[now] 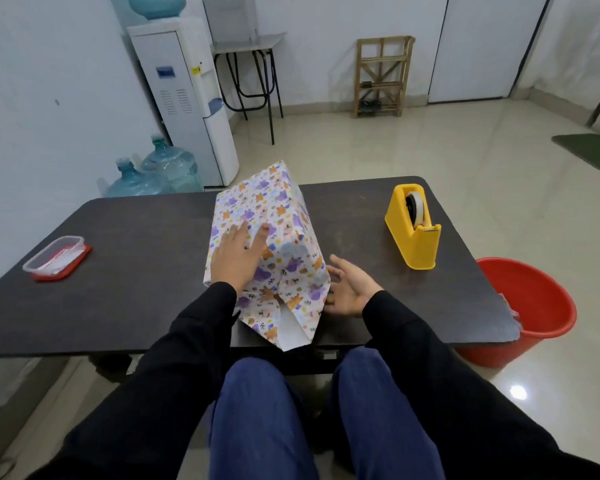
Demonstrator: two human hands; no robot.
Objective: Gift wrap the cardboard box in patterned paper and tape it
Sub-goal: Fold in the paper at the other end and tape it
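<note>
The left grip [236, 258] lies flat on the wrapped box [258, 206] at centre of the counter [136, 271], likely steadying it, while the right grip [350, 289], open and empty, sits beside the loose end flap [291, 323].

Plain office-type or back room: white walls [49, 98], glossy tiled floor [430, 157], and a white water dispenser [184, 98] with spare blue jugs [167, 168] on the floor beside it. A small metal-legged desk [250, 43], a wooden rack [381, 77] and white doors [478, 46] line the far wall. A dark table [136, 271] stands in front, with a red bucket [534, 306] beside it.
</note>
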